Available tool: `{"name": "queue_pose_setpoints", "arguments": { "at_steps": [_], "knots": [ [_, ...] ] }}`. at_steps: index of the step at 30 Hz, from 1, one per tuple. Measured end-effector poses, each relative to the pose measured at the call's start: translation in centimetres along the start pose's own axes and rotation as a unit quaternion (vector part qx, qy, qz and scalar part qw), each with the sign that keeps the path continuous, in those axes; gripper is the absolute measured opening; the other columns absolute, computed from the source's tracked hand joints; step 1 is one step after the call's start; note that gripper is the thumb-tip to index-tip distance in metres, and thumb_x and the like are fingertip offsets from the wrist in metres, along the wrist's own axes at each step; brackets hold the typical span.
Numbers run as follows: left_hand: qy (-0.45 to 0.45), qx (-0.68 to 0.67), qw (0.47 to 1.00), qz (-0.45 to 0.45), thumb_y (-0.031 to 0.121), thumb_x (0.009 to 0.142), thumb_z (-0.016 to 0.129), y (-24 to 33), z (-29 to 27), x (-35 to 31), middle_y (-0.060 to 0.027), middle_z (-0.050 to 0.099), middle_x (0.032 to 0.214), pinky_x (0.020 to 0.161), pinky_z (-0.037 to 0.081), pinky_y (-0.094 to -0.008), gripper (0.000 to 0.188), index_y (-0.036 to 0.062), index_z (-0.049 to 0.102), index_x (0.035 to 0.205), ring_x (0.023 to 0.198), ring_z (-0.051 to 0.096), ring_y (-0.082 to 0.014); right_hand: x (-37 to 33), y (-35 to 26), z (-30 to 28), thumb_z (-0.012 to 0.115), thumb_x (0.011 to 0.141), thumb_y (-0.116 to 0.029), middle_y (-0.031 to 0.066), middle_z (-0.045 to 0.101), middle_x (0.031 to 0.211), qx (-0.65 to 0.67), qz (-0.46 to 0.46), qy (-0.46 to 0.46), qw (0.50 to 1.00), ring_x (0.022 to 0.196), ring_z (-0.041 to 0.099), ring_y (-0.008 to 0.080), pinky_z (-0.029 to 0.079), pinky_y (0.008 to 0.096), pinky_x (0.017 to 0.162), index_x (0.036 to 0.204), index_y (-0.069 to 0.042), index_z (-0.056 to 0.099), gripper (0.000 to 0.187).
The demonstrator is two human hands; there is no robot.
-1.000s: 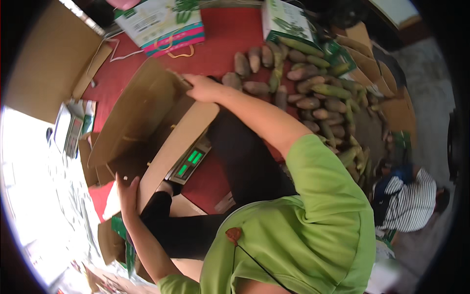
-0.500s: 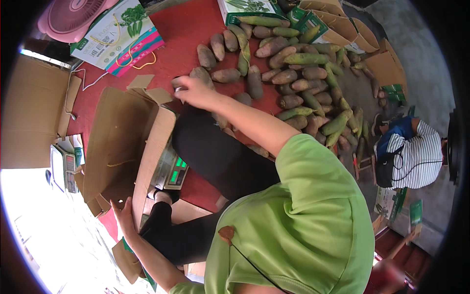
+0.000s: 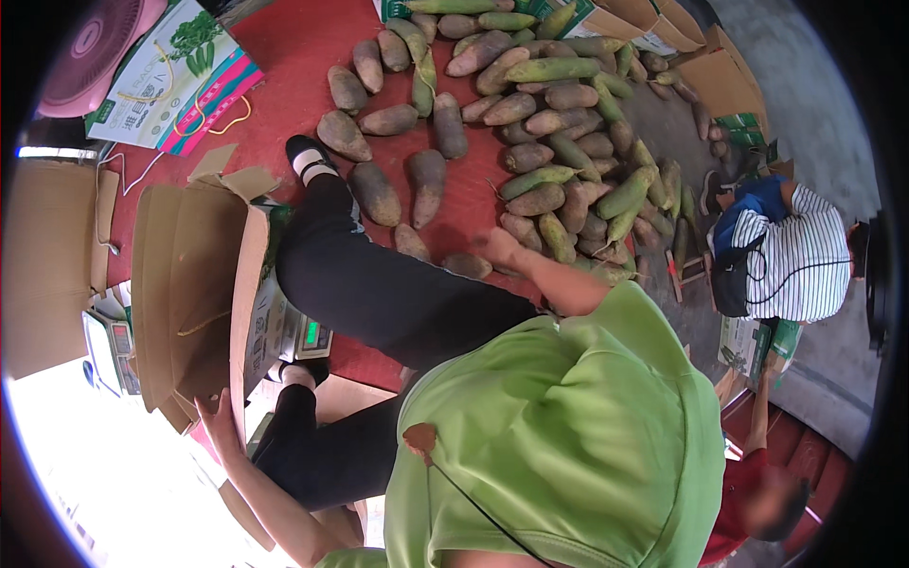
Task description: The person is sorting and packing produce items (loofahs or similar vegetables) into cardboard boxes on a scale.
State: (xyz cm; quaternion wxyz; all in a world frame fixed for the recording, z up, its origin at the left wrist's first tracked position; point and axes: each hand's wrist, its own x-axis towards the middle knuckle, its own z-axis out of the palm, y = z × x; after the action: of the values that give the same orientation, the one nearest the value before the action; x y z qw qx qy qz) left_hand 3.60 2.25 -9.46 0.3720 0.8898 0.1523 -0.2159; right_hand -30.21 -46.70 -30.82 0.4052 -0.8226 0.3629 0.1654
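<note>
My left hand [image 3: 220,428] grips the near edge of a cardboard box [image 3: 185,256] whose flaps stand up, thumb and fingers on either side of the wall. Beside my foot, a scale [image 3: 308,341] with a lit green display sits by the box's right side. My right hand [image 3: 499,248] is out over the red mat at the edge of a heap of long, muddy green radishes [image 3: 568,123]. Its fingers are blurred, and whether they hold anything cannot be made out. One radish [image 3: 468,266] lies just below that hand, by my leg.
Several loose radishes [image 3: 376,194] lie on the red mat [image 3: 312,57] beyond my foot. At the far left are a pink fan [image 3: 99,47] and a printed carton [image 3: 170,76]. Another scale [image 3: 112,350] stands left of the box. A person in a striped shirt [image 3: 805,256] bends at the right.
My right hand has moved from the box's far end across my leg to the radish heap. My left hand stays on the box. The whole view has shifted.
</note>
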Motion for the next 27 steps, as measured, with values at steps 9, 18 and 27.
{"name": "queue_pose_setpoints", "arguments": {
  "at_steps": [9,18,27],
  "knots": [
    [0.05,0.116,0.992,0.013,0.035,0.082,0.07,0.1,-0.3,-0.3,-0.02,0.039,0.144,0.108,0.03,-0.0333,0.087,0.001,0.024,0.147,0.129,0.042,-0.028,-0.2,1.9,-2.4,0.063,0.076,-0.021,0.0149,0.065,0.105,-0.113,0.053,0.064,0.99,0.099,0.061,0.0322,0.049,0.0417,0.087,0.1,-0.013,0.067,0.025],
    [0.031,-0.016,0.999,0.014,0.021,0.081,0.074,-0.7,0.3,0.0,-0.0082,0.051,0.115,0.088,0.044,-0.0278,0.084,0.0017,0.025,0.147,0.103,0.054,-0.0175,-1.2,6.0,-14.6,0.072,0.07,-0.02,0.0091,0.049,0.133,-0.153,0.327,0.324,0.874,0.123,0.046,0.0322,0.043,0.0443,0.098,0.136,-0.019,0.04,0.074],
    [0.061,0.1,0.993,0.008,0.029,0.077,0.075,0.6,-0.2,-1.6,-0.0185,0.048,0.135,0.102,0.038,-0.0341,0.09,0.0008,0.025,0.146,0.121,0.049,-0.0273,-1.3,11.6,-12.7,0.076,0.064,-0.025,0.0176,0.058,0.119,-0.105,0.303,0.256,0.912,0.11,0.056,0.036,0.046,0.0419,0.094,0.119,-0.01,0.054,0.06]
  ]
}}
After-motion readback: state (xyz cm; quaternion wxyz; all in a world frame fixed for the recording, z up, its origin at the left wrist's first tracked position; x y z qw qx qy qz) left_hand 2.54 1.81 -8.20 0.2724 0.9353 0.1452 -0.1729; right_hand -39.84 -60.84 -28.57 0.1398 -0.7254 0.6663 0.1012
